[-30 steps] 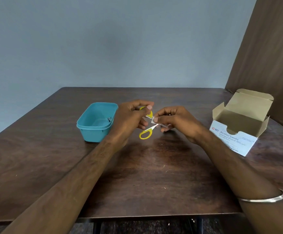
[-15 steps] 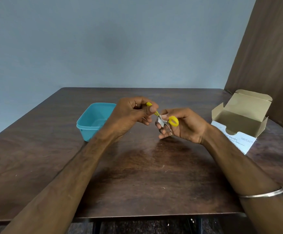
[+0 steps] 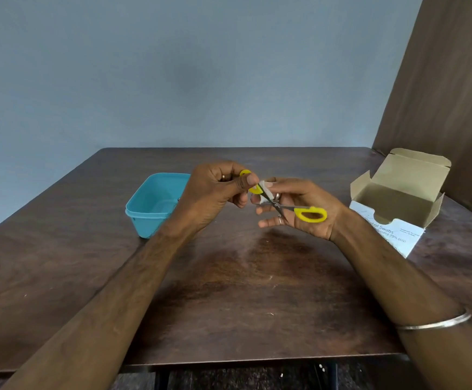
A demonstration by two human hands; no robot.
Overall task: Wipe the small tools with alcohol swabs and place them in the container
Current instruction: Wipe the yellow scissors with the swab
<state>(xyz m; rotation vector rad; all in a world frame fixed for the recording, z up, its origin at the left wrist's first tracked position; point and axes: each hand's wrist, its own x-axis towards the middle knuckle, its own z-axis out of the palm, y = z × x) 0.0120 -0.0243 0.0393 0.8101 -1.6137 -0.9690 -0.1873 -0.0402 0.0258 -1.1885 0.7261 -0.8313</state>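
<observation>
Above the middle of the dark wooden table [image 3: 229,291], your two hands meet around a small pair of scissors [image 3: 278,205] with yellow handles, opened wide into a cross. Your left hand [image 3: 215,192] has its fingers curled, thumb and forefinger pinching one yellow handle loop. Your right hand [image 3: 296,212] is turned palm up, and the other yellow loop lies across that palm. The thumb and fingertips of your right hand pinch a small white swab [image 3: 265,194] against a blade; the lower fingers are stretched out loosely.

To your left, just behind your left wrist, stands a teal plastic container [image 3: 150,206], open at the top. A small metal item shows at its right inner wall; what it is cannot be told. To your right, well apart from your hands, sits the cardboard swab box [image 3: 398,201], lid flaps open, printed "Alcohol Swabs"; its contents are hidden from view. A metal bangle [image 3: 434,323] circles your right forearm.
</observation>
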